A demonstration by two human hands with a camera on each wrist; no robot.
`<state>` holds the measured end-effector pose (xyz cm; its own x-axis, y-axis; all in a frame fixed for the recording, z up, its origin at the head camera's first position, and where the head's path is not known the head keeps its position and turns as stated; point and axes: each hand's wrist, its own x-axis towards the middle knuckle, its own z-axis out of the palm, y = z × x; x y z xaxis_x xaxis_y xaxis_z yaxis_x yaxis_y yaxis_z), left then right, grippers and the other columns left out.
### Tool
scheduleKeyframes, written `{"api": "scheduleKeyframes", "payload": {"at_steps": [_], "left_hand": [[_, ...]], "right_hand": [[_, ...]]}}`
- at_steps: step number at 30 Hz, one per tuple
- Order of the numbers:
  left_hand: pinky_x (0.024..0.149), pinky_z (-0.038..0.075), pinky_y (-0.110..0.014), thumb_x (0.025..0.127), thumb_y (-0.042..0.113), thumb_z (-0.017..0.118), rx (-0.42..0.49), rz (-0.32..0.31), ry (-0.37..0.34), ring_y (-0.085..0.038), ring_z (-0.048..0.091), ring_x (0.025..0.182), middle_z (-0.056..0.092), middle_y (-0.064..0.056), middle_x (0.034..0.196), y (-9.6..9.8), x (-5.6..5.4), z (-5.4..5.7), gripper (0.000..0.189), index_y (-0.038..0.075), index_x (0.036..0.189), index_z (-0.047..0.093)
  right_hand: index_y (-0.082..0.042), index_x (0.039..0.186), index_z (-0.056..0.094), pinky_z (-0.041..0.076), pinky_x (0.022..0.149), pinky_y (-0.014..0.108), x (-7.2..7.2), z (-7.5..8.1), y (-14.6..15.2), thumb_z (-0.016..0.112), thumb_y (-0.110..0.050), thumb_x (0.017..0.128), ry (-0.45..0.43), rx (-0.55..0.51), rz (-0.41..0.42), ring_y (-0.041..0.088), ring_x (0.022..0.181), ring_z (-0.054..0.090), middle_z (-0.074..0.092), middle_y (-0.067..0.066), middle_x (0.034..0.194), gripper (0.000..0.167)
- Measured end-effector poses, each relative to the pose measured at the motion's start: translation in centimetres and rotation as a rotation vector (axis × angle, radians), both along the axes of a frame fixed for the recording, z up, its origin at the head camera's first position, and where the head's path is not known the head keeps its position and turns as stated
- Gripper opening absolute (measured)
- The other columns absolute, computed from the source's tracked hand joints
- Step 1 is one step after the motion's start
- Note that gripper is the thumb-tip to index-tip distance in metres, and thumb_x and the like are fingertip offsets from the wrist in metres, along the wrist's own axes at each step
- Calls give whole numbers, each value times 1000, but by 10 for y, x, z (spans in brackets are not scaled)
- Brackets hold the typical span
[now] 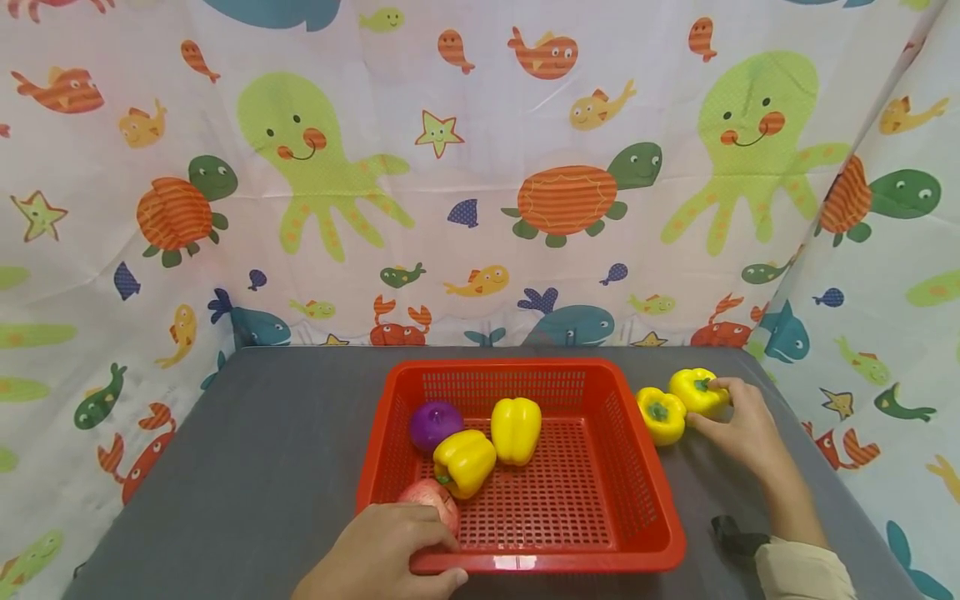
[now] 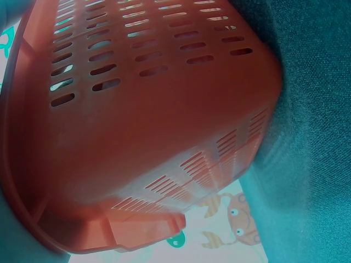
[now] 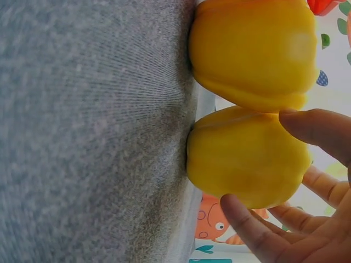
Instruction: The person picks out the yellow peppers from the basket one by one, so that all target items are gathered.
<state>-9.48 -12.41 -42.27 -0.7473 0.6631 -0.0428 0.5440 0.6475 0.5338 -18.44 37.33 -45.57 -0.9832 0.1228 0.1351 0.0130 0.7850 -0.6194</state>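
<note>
A red plastic basket stands on the table, and my left hand grips its front left corner. The left wrist view shows the basket's slotted outer wall. My right hand holds its fingers and thumb round the farther yellow bell pepper, which rests on the table. Touching that pepper is a nearer yellow bell pepper, close to the thumb tip. Inside the basket lie two more yellow bell peppers, a purple onion and a speckled pinkish-red round fruit, partly hidden by my left hand.
The grey table extends to both sides of the basket. A white curtain printed with sea animals hangs behind and along both sides. By the right sleeve a black object sticks out at the wrist.
</note>
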Motion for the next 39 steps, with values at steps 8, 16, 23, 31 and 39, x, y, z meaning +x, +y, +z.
{"api": "scheduleKeyframes", "payload": {"at_steps": [8, 16, 23, 31, 39], "left_hand": [[60, 44, -22, 88, 61, 64, 0, 8, -6, 3, 51, 64, 57, 31, 77, 0, 0, 1, 26, 37, 92, 71], [63, 46, -22, 88, 62, 64, -4, 22, -39, 2, 53, 67, 59, 30, 79, 1, 1, 2, 26, 38, 94, 72], [64, 45, -22, 88, 63, 63, -9, 12, -24, 3, 52, 68, 59, 29, 80, 0, 1, 2, 28, 37, 95, 71], [62, 44, -22, 88, 62, 63, -4, 4, -21, 3, 51, 68, 57, 30, 80, 0, -1, 0, 27, 37, 93, 71], [62, 44, -23, 88, 63, 63, -4, 4, -31, 3, 51, 69, 58, 30, 81, -1, -1, -1, 28, 37, 94, 71]], "right_hand": [[13, 136, 40, 36, 92, 73, 1, 4, 0, 79, -25, 87, -20, 5, 9, 56, 122, 32, 32, 39, 138, 73], [12, 137, 41, 33, 93, 75, 5, 10, 0, 80, -23, 86, 3, 12, 21, 56, 126, 28, 31, 38, 141, 73], [7, 137, 44, 38, 91, 73, 10, 34, -18, 77, -22, 88, 83, 34, 80, 52, 122, 36, 37, 33, 140, 65], [1, 142, 46, 43, 89, 69, 7, 81, -58, 73, -37, 92, 47, 84, 263, 48, 124, 46, 46, 27, 141, 69], [-1, 133, 57, 53, 82, 57, -9, 120, -105, 72, -33, 93, -67, 177, 471, 39, 109, 62, 62, 19, 125, 54]]}}
